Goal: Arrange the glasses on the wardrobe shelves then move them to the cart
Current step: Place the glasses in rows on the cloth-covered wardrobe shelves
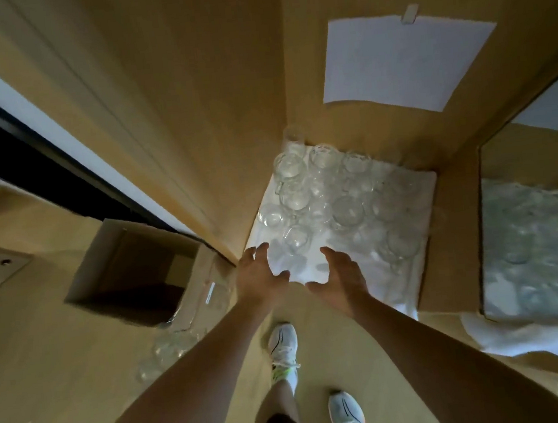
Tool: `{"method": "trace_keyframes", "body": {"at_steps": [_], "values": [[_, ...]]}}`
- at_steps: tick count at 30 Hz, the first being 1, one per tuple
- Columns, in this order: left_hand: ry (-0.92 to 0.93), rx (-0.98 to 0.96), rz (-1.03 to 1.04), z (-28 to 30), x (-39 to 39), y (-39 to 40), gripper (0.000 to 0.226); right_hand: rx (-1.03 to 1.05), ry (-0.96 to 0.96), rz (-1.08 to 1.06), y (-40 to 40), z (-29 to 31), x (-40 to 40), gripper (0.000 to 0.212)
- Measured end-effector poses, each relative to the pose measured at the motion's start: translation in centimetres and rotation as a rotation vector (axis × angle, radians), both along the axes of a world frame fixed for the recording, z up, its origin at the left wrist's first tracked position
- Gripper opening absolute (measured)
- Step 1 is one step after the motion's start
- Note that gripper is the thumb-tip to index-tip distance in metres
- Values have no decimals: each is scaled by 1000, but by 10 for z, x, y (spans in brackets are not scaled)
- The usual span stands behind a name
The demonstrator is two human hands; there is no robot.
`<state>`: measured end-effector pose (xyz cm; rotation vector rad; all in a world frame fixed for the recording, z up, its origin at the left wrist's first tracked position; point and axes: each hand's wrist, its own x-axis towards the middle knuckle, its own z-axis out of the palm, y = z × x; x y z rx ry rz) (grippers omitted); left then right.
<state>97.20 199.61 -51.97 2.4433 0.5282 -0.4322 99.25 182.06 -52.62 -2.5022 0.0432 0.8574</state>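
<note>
Several clear glasses (324, 199) stand close together on a white cloth (410, 266) covering a wardrobe shelf (444, 228). My left hand (260, 275) reaches over the shelf's front left corner, fingers spread and relaxed, holding nothing. My right hand (339, 274) hovers just right of it above the cloth's front edge, also with loose fingers and nothing in it. Both hands sit just short of the nearest glasses, one blurred glass showing between them. More glasses (168, 350) stand on the floor at lower left.
A wooden wardrobe side panel (175, 119) rises at left. A white sheet of paper (403, 60) is taped to the back wall. An open cardboard box (132, 271) sits on the floor at left. A mirror (532, 246) at right reflects glasses. My feet in white shoes (283, 348) stand below.
</note>
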Motion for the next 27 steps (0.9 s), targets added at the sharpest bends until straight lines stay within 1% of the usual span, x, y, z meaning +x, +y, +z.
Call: {"method": "trace_keyframes", "body": {"at_steps": [2, 5, 8, 14, 16, 19, 23, 27], "values": [[-12, -28, 11, -15, 8, 8, 69, 21, 6, -36, 10, -15, 11, 88], [-34, -102, 102, -32, 20, 14, 73, 51, 3, -124, 21, -37, 26, 88], [-56, -126, 152, -48, 36, 18, 72, 79, -20, -227, 29, -58, 38, 87], [-117, -163, 166, -77, 67, 30, 53, 127, -38, -352, 46, -101, 51, 86], [-147, -162, 170, -86, 75, 31, 56, 132, -49, -380, 52, -114, 54, 85], [-140, -186, 194, -98, 90, 31, 70, 143, -85, -449, 59, -130, 58, 90], [-196, -171, 208, -118, 108, 30, 67, 157, -138, -515, 67, -149, 63, 91], [-162, -160, 171, -132, 125, 30, 59, 168, -159, -555, 72, -161, 68, 88]]}}
